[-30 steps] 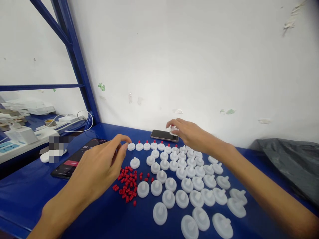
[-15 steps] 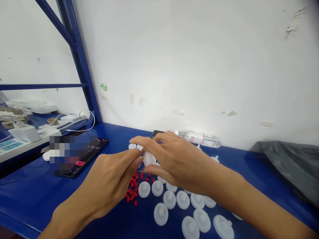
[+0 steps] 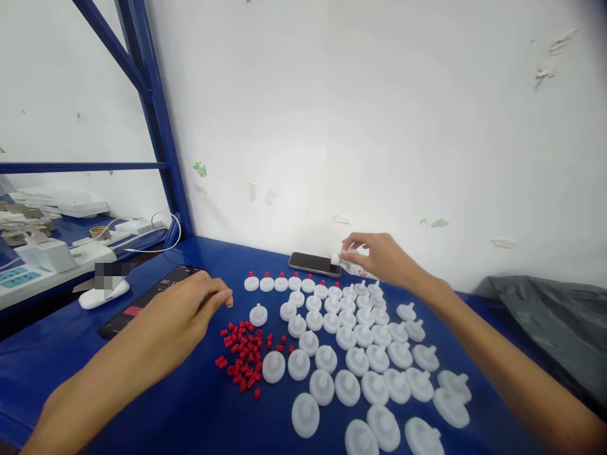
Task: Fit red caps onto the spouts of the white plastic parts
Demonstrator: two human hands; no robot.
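My left hand (image 3: 202, 306) hovers just above and left of a pile of small red caps (image 3: 244, 354). Its thumb and fingers are curled together, and nothing shows between them. My right hand (image 3: 367, 253) reaches over the far side of the table, by the neck of a clear plastic bottle (image 3: 355, 265). Its thumb and index finger are apart and appear empty. Below it runs a row of white discs with red caps on their stems (image 3: 294, 283). Many uncapped white discs with stems (image 3: 348, 387) lie nearer, and a single disc (image 3: 258, 315) stands beside the pile.
A dark phone (image 3: 313, 263) lies by the wall, left of the bottle. Another phone (image 3: 137, 309) lies partly under my left hand, beside a white mouse-like object (image 3: 104, 294). A power strip (image 3: 28, 278) and blue rack post (image 3: 156, 120) are left, a dark grey bag (image 3: 545, 322) right.
My hands were together around a white disc at the middle; now they are apart. The left moved left and the right moved right and farther back. The capped row is uncovered.
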